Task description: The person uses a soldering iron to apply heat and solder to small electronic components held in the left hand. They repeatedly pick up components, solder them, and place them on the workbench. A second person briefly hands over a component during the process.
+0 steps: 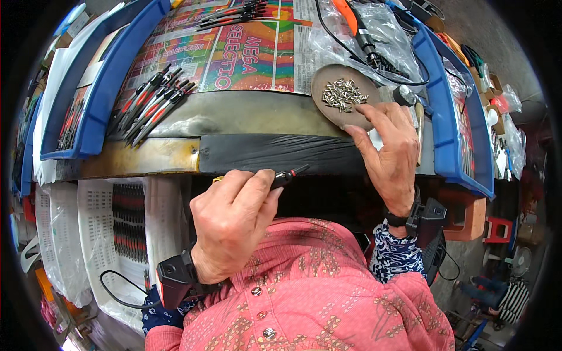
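Observation:
My left hand (234,225) is closed around a black pen (285,177) with a red ring, held just in front of the bench edge. The pen's thin dark end points right, and most of its barrel is hidden in my fingers. At the round brown dish (325,114), my right hand (389,143) reaches over the near right rim. Its thumb and index finger are apart, the index fingertip close to a heap of small silvery metal pieces (344,93). Nothing shows between those fingers.
Black and red pens (151,105) lie bundled at left, with more pens (234,14) at the back. Blue bins (108,76) flank the bench. An orange and black corded power tool (358,32) rests on plastic at back right. Below left, a white crate (96,234) holds rows of pens.

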`<state>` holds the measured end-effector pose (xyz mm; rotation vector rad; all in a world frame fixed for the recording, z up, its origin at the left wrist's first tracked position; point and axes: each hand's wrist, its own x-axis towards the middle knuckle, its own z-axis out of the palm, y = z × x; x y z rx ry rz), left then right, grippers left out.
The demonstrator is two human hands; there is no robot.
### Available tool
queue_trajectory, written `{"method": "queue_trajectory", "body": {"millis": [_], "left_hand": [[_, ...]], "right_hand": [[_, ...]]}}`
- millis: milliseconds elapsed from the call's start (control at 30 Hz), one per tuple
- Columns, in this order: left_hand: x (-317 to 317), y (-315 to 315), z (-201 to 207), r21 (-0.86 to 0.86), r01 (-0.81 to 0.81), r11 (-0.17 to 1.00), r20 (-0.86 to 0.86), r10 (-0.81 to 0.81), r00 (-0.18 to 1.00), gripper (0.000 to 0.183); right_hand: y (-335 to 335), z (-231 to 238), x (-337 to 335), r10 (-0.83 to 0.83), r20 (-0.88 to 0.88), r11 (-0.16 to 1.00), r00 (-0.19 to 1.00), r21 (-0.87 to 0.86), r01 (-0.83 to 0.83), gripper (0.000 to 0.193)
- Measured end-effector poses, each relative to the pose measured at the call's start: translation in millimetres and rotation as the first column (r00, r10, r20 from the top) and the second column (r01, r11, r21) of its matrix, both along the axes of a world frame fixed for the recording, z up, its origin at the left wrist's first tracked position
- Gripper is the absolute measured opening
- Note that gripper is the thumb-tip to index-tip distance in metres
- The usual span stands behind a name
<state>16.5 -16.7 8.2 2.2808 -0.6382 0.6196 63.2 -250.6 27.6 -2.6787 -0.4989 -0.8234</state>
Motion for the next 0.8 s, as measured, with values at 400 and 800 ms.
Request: {"method": "queue_trajectory", "body": {"millis": [400,800], "left_hand": [[1.6,1.5,-2.3,0.011,0.003,1.000,-0.050,-0.003,0.999,0.026],[-0.5,3.0,-3.0,0.015,-0.024,1.000,-0.045,0.024,0.999,0.025]], "right_hand": [[-0.1,-11.6,3.8,-0.020,-0.059,1.000,0.998,0.001,0.020,0.040],[3.5,-16.5,4.2,-0.045,-0.049,0.999,0.998,0.026,0.047,0.030]]}}
